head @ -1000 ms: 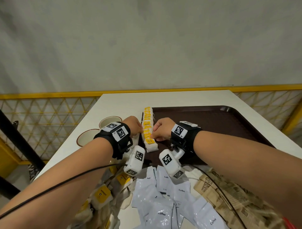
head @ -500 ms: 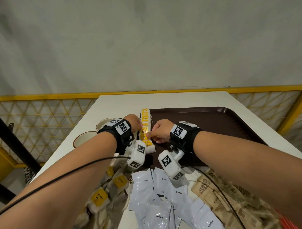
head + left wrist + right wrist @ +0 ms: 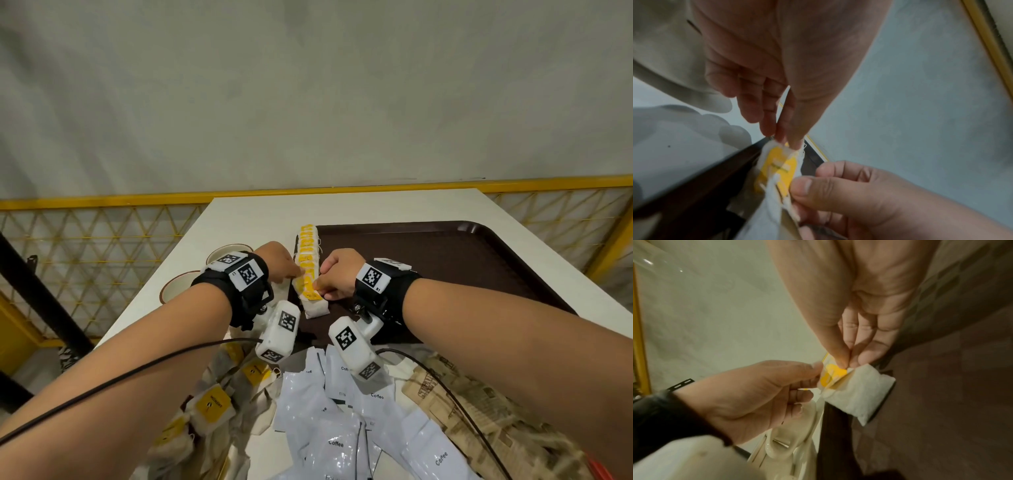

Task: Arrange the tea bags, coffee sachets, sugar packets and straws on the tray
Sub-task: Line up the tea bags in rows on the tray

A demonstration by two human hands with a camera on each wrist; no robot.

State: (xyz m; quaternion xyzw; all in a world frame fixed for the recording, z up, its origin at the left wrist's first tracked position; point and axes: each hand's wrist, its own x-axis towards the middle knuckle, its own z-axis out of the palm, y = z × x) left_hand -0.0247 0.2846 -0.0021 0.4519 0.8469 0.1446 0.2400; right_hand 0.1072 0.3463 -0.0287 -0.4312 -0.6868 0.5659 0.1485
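Fingers of the left hand (image 3: 280, 263) pinch the nearest tea bag (image 3: 310, 294) from nine o'clock; those of the right hand (image 3: 337, 274) pinch its yellow tag from three. Between them, the row of tea bags (image 3: 307, 255) runs six to twelve along the tray (image 3: 479, 260), both hands equally near.

Black wrist straps (image 3: 251, 291), white marker-tagged camera pods (image 3: 279, 330), black cable (image 3: 137, 371).
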